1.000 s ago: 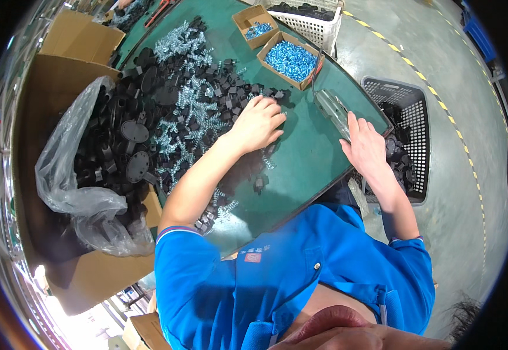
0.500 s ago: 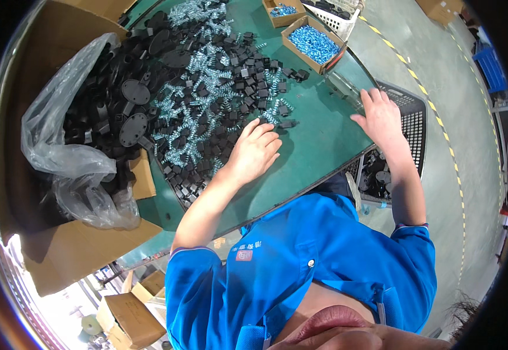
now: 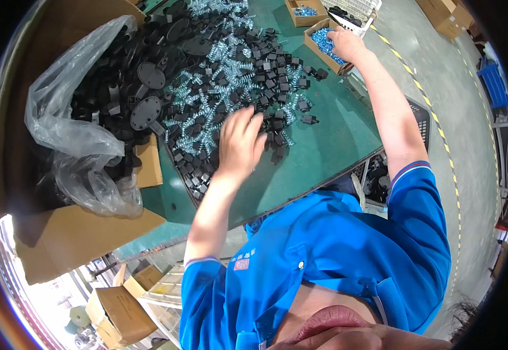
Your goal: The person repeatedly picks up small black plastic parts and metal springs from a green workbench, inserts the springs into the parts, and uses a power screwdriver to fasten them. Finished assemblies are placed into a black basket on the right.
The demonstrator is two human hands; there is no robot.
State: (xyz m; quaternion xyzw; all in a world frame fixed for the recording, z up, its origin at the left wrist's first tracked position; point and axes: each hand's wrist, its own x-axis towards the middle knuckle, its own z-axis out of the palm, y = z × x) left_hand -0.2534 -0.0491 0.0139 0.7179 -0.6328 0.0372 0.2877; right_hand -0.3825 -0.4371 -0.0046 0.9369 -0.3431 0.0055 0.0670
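Note:
My left hand (image 3: 240, 143) is over the near part of a heap of silver coil springs (image 3: 228, 76) and small black square blocks (image 3: 274, 70). Its fingers are stretched out and slightly apart, with nothing visible in them; whether they touch the heap I cannot tell. With arm extended, my right hand (image 3: 348, 46) dips its fingertips into a small cardboard box (image 3: 318, 44) of small blue screw-like pieces (image 3: 325, 42). Those fingertips are partly hidden, so any grip is unclear. One black block (image 3: 309, 119) lies apart on the green table (image 3: 336, 122).
At left, a large cardboard box (image 3: 84, 239) with clear plastic film (image 3: 61, 116) holds black round-plated parts (image 3: 146, 112). Another small box (image 3: 306, 13) and a white basket (image 3: 362, 11) stand at the far edge. A black crate (image 3: 422, 122) sits beyond the table's right edge.
My right hand has moved from the table's right edge away to the box of blue pieces. My left hand has shifted slightly left over the heap. The view has shifted a little.

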